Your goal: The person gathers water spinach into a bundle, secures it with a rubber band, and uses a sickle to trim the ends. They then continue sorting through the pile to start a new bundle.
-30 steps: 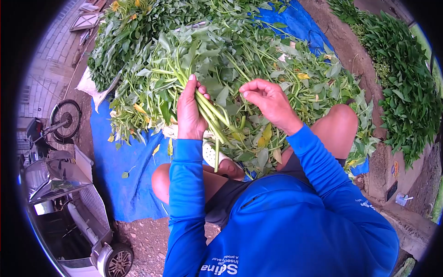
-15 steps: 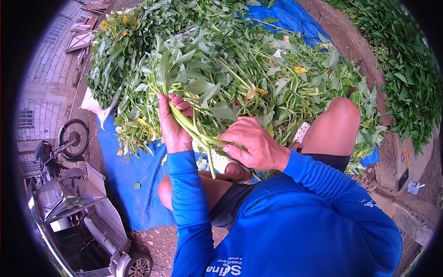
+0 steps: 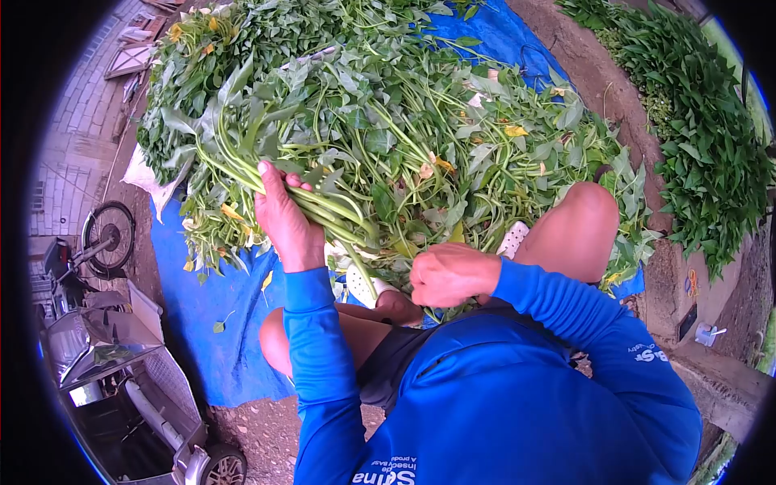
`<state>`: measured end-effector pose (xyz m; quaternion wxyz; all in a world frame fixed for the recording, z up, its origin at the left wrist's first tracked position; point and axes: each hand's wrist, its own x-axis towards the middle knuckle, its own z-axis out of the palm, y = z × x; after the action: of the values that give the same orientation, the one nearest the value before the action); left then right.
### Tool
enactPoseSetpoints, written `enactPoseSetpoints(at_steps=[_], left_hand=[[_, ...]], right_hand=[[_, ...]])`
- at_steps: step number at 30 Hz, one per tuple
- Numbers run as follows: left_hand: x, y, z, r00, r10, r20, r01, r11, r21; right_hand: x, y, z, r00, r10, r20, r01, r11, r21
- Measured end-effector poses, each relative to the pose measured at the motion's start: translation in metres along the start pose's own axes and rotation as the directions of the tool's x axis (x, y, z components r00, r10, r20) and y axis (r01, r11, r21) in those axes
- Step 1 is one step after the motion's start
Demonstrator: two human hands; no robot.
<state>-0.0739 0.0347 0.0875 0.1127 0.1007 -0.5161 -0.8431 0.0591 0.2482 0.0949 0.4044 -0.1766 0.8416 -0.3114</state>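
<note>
Clasping a bunch of green stems (image 3: pixel 323 208) in the left hand (image 3: pixel 283 217), grip wrapped tight round the stalks, leafy tops fanning far-left, cut ends pointing near-right. Clenching the right hand (image 3: pixel 449 273) into a fist just beside the cut ends, close over the lap; cannot tell whether anything sits inside that grip. Holding the bunch over the near edge of the loose pile of greens (image 3: pixel 477 137), spread on a blue tarp (image 3: pixel 202 315) on the ground. Squatting with a bare knee (image 3: pixel 575 226) at the right, white sandal (image 3: pixel 512 238) just beside it among the leaves. Judging progress as early: one handful gathered, no tied bundles in sight, most of the pile left to go through. Noting a darker heap of leaves (image 3: pixel 218 40) far left, more greens (image 3: pixel 711 153) far right past a dirt ridge, a parked scooter (image 3: pixel 97 339) near left.
</note>
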Motion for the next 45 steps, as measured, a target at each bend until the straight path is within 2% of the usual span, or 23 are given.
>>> enactPoseSetpoints(at_steps=[1, 3, 4, 5, 6, 7, 8, 9, 10, 12, 15, 18, 19, 22, 24, 27, 30, 33, 36, 37, 41, 45], left_hand=[[0.005, 0.011, -0.003, 1.0, -0.019, -0.018, 0.019, 1.0, -0.003], [0.012, 0.037, -0.009, 0.998, -0.051, -0.025, 0.051, 0.999, 0.011], [0.012, 0.045, -0.012, 0.997, -0.074, -0.01, 0.074, 0.997, -0.008], [0.007, 0.051, -0.011, 0.996, -0.091, -0.009, 0.091, 0.996, -0.009], [0.003, 0.055, -0.01, 0.994, -0.108, -0.002, 0.108, 0.994, -0.007], [0.002, 0.054, -0.009, 0.994, -0.113, 0.009, 0.113, 0.994, 0.005], [0.0, 0.052, -0.009, 0.992, -0.12, 0.023, 0.12, 0.993, 0.02], [-0.001, 0.05, -0.007, 0.991, -0.126, 0.041, 0.125, 0.992, 0.037], [-0.003, 0.049, -0.003, 0.991, -0.126, 0.048, 0.124, 0.992, 0.035], [-0.002, 0.046, 0.0, 0.988, -0.145, 0.058, 0.142, 0.988, 0.053], [-0.003, 0.037, 0.0, 0.983, -0.17, 0.067, 0.164, 0.983, 0.087], [-0.011, 0.039, 0.004, 0.982, -0.182, 0.054, 0.173, 0.975, 0.14], [-0.01, 0.04, 0.002, 0.981, -0.185, 0.051, 0.176, 0.974, 0.142], [-0.008, 0.044, -0.005, 0.983, -0.178, 0.037, 0.171, 0.976, 0.137], [-0.006, 0.047, -0.007, 0.985, -0.169, 0.028, 0.163, 0.977, 0.134], [-0.006, 0.051, -0.007, 0.985, -0.173, 0.022, 0.169, 0.975, 0.142], [-0.006, 0.049, -0.006, 0.983, -0.176, 0.043, 0.169, 0.976, 0.14], [-0.006, 0.046, -0.002, 0.983, -0.169, 0.074, 0.159, 0.979, 0.125], [-0.009, 0.037, -0.002, 0.976, -0.193, 0.097, 0.179, 0.975, 0.135], [-0.011, 0.037, -0.003, 0.974, -0.201, 0.106, 0.185, 0.972, 0.142], [-0.017, 0.038, 0.0, 0.968, -0.226, 0.113, 0.208, 0.966, 0.15], [-0.017, 0.027, -0.004, 0.967, -0.224, 0.121, 0.202, 0.965, 0.168]], right_hand=[[0.001, 0.004, 0.005, 0.984, 0.064, 0.165, -0.03, 0.98, -0.198], [-0.001, 0.042, -0.006, 0.948, 0.315, 0.043, -0.275, 0.879, -0.389], [0.007, 0.078, -0.017, 0.899, 0.408, -0.158, -0.437, 0.851, -0.292], [0.013, 0.124, -0.018, 0.824, 0.342, -0.453, -0.532, 0.742, -0.408], [0.013, 0.127, -0.037, 0.762, 0.37, -0.531, -0.603, 0.704, -0.374], [0.031, 0.152, -0.041, 0.717, 0.276, -0.64, -0.512, 0.832, -0.215], [0.049, 0.158, -0.049, 0.715, 0.258, -0.65, -0.334, 0.943, 0.007], [0.072, 0.158, -0.057, 0.707, 0.24, -0.665, -0.118, 0.967, 0.224], [0.098, 0.161, -0.058, 0.663, 0.227, -0.713, -0.089, 0.97, 0.226], [0.149, 0.175, -0.061, 0.612, 0.321, -0.723, -0.201, 0.947, 0.25], [0.185, 0.167, -0.07, 0.566, 0.368, -0.737, -0.221, 0.93, 0.295], [0.204, 0.164, -0.088, 0.607, 0.314, -0.73, -0.214, 0.949, 0.23], [0.206, 0.163, -0.098, 0.664, 0.321, -0.675, -0.226, 0.947, 0.228], [0.205, 0.148, -0.123, 0.656, 0.232, -0.718, -0.125, 0.972, 0.2], [0.175, 0.12, -0.145, 0.738, 0.368, -0.566, -0.008, 0.843, 0.537], [0.132, 0.102, -0.156, 0.81, 0.313, -0.496, 0.292, 0.519, 0.803], [0.094, 0.094, -0.154, 0.796, 0.257, -0.548, 0.375, 0.502, 0.78], [0.063, 0.081, -0.147, 0.791, 0.119, -0.6, 0.55, 0.293, 0.782], [0.074, 0.083, -0.137, 0.736, 0.224, -0.639, 0.494, 0.467, 0.733], [0.067, 0.085, -0.135, 0.767, 0.234, -0.598, 0.474, 0.421, 0.773], [0.058, 0.089, -0.136, 0.779, 0.198, -0.595, 0.535, 0.283, 0.796], [0.046, 0.085, -0.133, 0.802, 0.148, -0.578, 0.544, 0.216, 0.811]])
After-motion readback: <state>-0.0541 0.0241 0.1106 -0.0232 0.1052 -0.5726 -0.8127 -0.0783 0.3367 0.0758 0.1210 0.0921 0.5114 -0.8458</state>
